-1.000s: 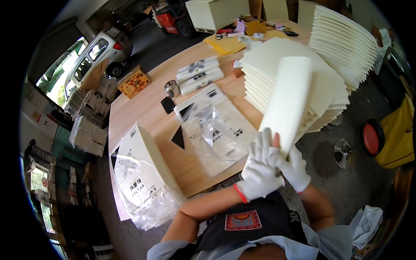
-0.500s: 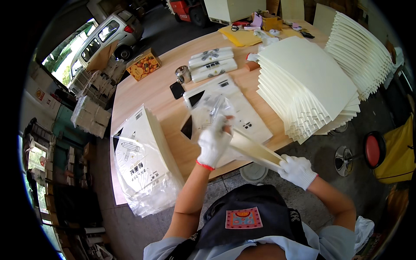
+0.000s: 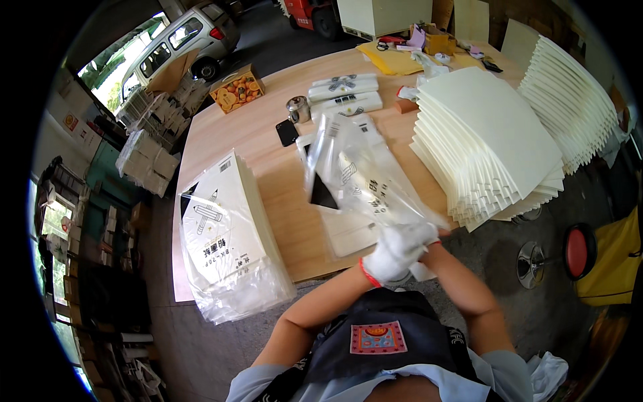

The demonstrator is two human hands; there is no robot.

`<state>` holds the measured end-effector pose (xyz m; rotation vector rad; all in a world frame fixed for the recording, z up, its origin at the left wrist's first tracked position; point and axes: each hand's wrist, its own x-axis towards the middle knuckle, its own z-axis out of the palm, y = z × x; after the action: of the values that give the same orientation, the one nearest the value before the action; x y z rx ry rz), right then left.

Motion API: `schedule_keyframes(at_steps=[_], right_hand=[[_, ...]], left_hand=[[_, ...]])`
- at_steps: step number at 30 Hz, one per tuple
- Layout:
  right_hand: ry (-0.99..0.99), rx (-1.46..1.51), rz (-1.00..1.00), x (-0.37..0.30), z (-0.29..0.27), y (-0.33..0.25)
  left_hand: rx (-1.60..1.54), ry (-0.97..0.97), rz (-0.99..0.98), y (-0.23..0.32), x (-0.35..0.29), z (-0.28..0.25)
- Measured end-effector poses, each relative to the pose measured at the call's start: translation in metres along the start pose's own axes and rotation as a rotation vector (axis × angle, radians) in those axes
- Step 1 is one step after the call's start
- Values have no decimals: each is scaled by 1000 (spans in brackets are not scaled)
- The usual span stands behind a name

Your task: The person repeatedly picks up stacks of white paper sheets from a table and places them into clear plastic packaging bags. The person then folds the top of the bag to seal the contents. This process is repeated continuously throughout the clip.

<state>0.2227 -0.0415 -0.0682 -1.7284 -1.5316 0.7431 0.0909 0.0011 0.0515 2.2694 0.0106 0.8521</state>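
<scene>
A clear plastic bag (image 3: 365,181) with a pencil print stretches toward me over a pile of similar printed bags (image 3: 348,242). Cream paper shows through its film. My left hand (image 3: 394,254), in a white glove with a red cuff, is closed on the near end of this bag. Crossing close against it is my right hand (image 3: 427,233), also gloved; its fingers are blurred and partly hidden. A pale edge pokes out below the hands. On the left, a stack of filled bags of paper (image 3: 224,231) lies at the table edge.
Fanned cream paper (image 3: 485,134) is piled on the right of the wooden table (image 3: 274,208), with another paper stack (image 3: 569,100) beyond. A phone (image 3: 287,132), metal cup (image 3: 298,108), rolled bags (image 3: 345,95) and fruit box (image 3: 238,92) lie farther back. A stool (image 3: 577,241) stands at right.
My hands have come together at the bag's near end. The cream sheaf that my right hand held is now largely hidden, and the bag is stretched out over the pile.
</scene>
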Motion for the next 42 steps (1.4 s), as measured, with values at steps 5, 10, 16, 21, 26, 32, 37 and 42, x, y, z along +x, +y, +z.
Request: schedule_keyframes(at_steps=[5,10,16,21,26,32,37,42], right_hand=[[-26,-592,-56,1,12,-38],[546,-458,-314,-70,4,-85],[346,-606,308,-82,1,-23],[151,-735,141,-95,1,-44],[-397,-692,75,-161,-10,-63],[-19,-712,-252,-124,-5,-53],[-310,-788,181,-128,-24,-31],[-165,-436,230,-154,-7,17]], left_hand=[[-17,78,-212,-7,-15,7],[45,169,-605,-50,-83,-2],[405,21,-316,-36,-154,-3],[216,585,-1029,-59,-253,-2],[-382,276,-1086,29,-257,-29],[32,135,-689,10,-201,-37],[150,-23,-1088,-11,-267,-28],[-209,445,-1252,-35,-330,-15]])
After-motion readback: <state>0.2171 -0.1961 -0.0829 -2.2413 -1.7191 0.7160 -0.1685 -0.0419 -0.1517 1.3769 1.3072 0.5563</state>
